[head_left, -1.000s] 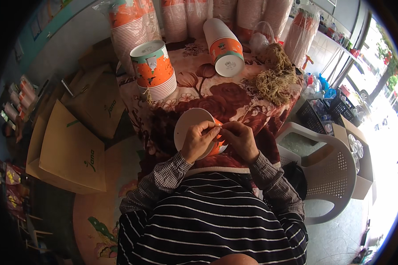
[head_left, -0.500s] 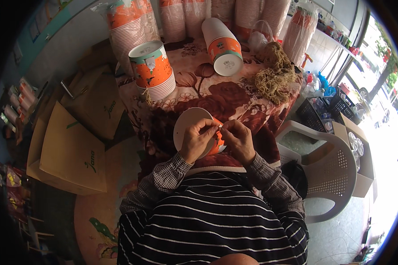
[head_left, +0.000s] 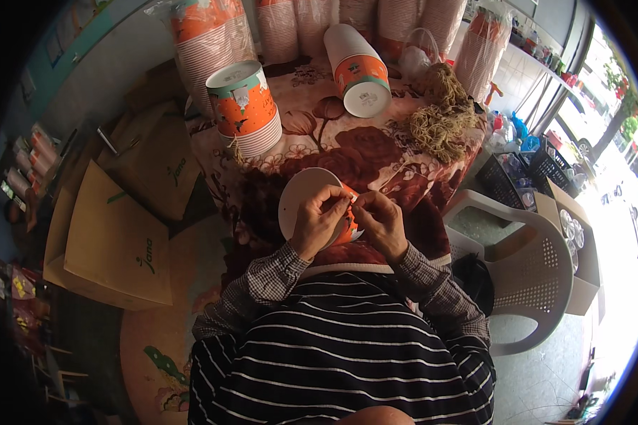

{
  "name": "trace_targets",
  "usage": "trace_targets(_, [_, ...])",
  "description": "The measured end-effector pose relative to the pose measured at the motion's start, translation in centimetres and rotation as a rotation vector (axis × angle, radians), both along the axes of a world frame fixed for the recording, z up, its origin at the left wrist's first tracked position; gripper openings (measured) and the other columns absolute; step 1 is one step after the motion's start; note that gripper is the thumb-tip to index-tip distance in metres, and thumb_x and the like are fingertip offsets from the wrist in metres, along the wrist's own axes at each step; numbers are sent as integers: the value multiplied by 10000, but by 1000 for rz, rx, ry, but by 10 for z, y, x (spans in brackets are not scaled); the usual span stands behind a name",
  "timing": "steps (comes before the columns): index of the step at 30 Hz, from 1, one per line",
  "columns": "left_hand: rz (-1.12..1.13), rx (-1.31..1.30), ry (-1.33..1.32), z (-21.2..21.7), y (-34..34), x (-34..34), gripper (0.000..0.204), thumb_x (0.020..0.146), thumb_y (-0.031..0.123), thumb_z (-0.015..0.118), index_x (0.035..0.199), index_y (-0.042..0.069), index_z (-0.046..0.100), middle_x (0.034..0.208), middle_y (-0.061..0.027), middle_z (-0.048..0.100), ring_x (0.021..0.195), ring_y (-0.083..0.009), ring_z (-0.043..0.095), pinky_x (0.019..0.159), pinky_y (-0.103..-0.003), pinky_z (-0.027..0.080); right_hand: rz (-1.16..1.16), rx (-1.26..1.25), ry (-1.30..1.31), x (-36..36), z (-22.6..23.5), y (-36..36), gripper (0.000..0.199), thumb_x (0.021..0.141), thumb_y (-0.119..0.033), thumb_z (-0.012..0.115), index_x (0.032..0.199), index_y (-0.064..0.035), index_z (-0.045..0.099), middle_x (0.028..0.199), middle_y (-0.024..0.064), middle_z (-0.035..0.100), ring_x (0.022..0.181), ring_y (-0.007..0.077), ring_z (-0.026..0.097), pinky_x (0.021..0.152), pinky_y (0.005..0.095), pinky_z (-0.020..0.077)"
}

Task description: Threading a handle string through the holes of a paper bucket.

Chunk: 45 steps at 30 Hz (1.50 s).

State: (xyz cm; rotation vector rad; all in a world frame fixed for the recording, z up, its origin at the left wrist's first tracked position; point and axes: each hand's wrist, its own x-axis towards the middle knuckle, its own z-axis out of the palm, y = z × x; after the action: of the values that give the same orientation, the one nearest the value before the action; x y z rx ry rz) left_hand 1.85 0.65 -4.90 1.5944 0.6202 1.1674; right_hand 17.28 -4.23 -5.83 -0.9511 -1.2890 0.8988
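Both my hands pinch the paper cup rim at 6 o'clock of the counter: left hand, right hand. Light, crushable (hold the rim gently).

Daylight floods in from the right of the hands, blowing out the floor by the white chair. Area left of the hands sits in deep shadow, detail lost. Centre around the hands evenly lit, reasonably sharp. Heavy fisheye bending, black vignette at the rim; edges go soft.
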Motion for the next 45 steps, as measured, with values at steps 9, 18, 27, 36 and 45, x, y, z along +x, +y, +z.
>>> trace_targets(9, [-54,-76,-25,6,-3,-5,99,941,101,597,969,20,646,871,9,623,822,-59,572,763,-200,463,-58,161,-303,1,2,-1,57,877,-7,634,918,-7,595,830,14,598,752,67,558,686,218,468])
trace_targets(18, [-18,-62,-14,6,-1,-3,109,916,107,632,954,13,671,839,-18,659,790,-72,603,703,-214,485,-38,126,-303,5,5,-1,56,867,-5,635,915,-4,607,847,30,602,778,83,582,705,231,479])
trace_targets(27, [53,65,40,-2,5,-3,106,893,102,660,949,13,676,805,-40,673,744,-97,630,668,-245,504,-44,190,-331,9,2,3,80,847,-33,637,920,-10,612,874,77,618,780,180,625,661,294,525])
trace_targets(36, [41,183,106,0,5,-5,110,905,55,639,977,-20,676,828,-49,694,779,-92,651,706,-217,527,-6,23,-130,6,1,2,85,892,-87,649,918,-10,622,857,33,630,701,86,598,614,235,492])
trace_targets(45, [111,343,198,9,-2,-3,127,825,1,681,952,-7,679,878,-76,699,787,-130,673,687,-241,531,6,-24,-44,5,5,1,88,908,-86,640,918,0,624,773,18,634,641,49,570,579,215,471])
